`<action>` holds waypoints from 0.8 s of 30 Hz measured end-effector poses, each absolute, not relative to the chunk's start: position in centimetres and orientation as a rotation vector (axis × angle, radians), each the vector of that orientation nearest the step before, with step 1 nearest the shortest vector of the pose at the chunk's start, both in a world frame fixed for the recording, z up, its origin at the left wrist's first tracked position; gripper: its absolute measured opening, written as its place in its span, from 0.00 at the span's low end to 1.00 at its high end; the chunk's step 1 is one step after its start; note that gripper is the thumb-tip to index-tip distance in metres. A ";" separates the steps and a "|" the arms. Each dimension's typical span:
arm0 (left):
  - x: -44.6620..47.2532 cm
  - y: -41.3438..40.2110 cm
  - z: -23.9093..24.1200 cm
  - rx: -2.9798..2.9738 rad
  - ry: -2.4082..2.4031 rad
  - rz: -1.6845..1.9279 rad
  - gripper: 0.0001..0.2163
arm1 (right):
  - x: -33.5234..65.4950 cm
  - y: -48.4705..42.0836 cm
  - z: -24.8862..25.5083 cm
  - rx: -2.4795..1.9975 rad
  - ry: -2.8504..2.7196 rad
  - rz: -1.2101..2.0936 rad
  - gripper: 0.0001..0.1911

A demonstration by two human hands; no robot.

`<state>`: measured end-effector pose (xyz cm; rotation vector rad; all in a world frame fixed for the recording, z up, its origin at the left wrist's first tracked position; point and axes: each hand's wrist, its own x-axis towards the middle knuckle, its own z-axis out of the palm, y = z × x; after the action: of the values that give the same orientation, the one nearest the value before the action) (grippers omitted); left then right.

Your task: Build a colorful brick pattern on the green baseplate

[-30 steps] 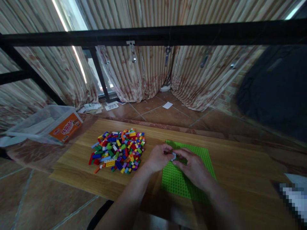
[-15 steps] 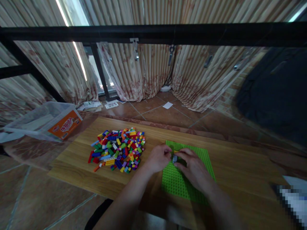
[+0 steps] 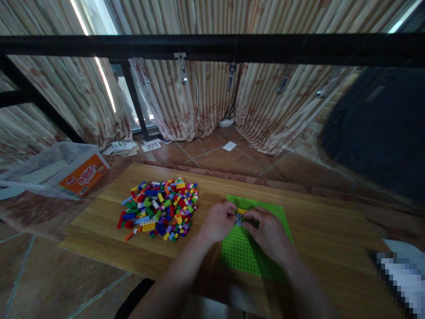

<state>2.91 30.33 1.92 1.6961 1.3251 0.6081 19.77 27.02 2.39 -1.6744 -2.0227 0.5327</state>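
Striped curtains (image 3: 206, 102), black metal rail (image 3: 212, 46), terracotta tile floor (image 3: 232, 161), wooden tabletop (image 3: 325, 230), daylight at window (image 3: 116, 84).

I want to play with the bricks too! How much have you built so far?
Barely started. Done: the green baseplate is laid out on the table, bare wherever it shows. In hand: the left hand and right hand pinch a small grey and yellow piece together over the plate's far end. Left: nearly everything; the big pile of loose bricks sits beside the plate.

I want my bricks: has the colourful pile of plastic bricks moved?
No. The colourful pile of plastic bricks sits just as far left of the flat green plastic baseplate.
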 end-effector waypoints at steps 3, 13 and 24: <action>3.2 30.2 1.9 1.737 1.363 0.593 0.12 | 19.8 27.0 2.3 -1.700 -2.023 0.534 0.07; 3.7 30.0 2.4 1.841 1.454 0.536 0.11 | 20.0 27.2 2.1 -1.732 -2.054 0.490 0.12; 3.9 30.1 2.3 1.800 1.499 0.519 0.09 | 18.8 26.9 2.6 -1.938 -1.897 0.603 0.15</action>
<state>3.89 30.12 2.32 1.8005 1.4993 0.5190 18.77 26.90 2.63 -1.9379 -1.8972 0.6032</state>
